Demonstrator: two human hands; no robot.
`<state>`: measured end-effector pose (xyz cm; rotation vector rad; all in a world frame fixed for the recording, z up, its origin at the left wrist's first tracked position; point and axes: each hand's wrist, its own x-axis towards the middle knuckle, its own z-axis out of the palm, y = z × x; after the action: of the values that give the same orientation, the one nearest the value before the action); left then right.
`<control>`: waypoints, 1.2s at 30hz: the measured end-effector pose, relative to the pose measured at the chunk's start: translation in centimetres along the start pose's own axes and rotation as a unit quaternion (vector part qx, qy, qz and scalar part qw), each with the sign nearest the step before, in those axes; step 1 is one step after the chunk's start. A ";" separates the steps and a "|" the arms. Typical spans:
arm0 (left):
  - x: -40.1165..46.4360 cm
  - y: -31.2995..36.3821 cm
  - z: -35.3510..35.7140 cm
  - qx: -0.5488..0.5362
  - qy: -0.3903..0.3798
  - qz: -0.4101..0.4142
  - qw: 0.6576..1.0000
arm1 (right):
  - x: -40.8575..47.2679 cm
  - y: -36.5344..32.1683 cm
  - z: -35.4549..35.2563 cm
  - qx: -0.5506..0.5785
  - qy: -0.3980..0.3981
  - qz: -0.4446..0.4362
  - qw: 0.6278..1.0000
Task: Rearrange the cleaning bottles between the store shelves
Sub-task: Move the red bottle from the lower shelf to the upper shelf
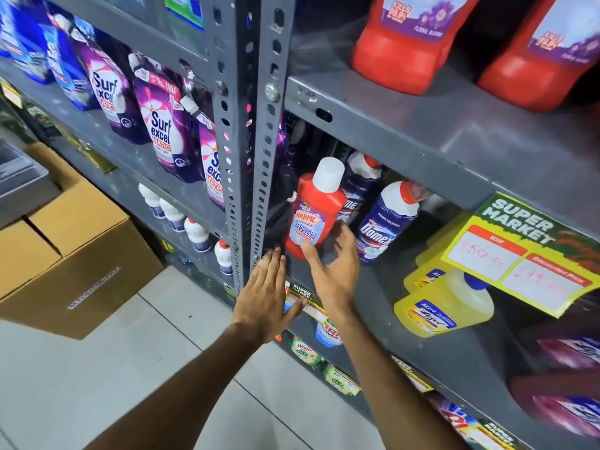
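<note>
A red Harpic bottle with a white cap stands on the grey middle shelf, just right of the perforated steel upright. My right hand is spread open right in front of it, thumb and fingertips at the bottle's lower part without a closed grip. My left hand rests flat and open against the upright and the shelf's front edge. Two dark blue Domex bottles lean behind and to the right of the Harpic bottle.
Large red bottles stand on the shelf above. A yellow jug lies on the middle shelf under a hanging price sign. Purple Surf Excel pouches fill the left bay. Cardboard boxes sit on the tiled floor at left.
</note>
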<state>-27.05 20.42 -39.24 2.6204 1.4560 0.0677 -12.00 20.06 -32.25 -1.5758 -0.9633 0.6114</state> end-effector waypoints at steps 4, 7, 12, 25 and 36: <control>-0.1 0.0 0.0 0.002 -0.006 0.000 1.000 | 2.2 -0.7 1.0 -0.037 -0.017 -0.020 0.999; -0.1 -0.2 -0.2 0.008 -0.016 0.004 1.000 | 2.8 -0.4 1.1 -0.064 -0.026 -0.016 0.997; -0.8 0.0 -2.0 -0.004 -0.039 0.014 0.999 | 1.3 -0.7 0.2 -0.074 -0.039 -0.010 0.996; -8.1 1.6 -17.2 -0.007 0.091 0.065 0.994 | -9.0 -9.0 -8.4 -0.083 0.007 -0.041 0.996; -5.6 3.8 -31.9 -0.001 0.240 0.128 0.962 | -9.0 -26.4 -14.7 -0.054 0.108 -0.215 0.969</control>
<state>-30.29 16.96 -6.95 2.9057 1.2064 0.7794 -11.58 5.38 -4.34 -1.4299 -1.1406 0.0841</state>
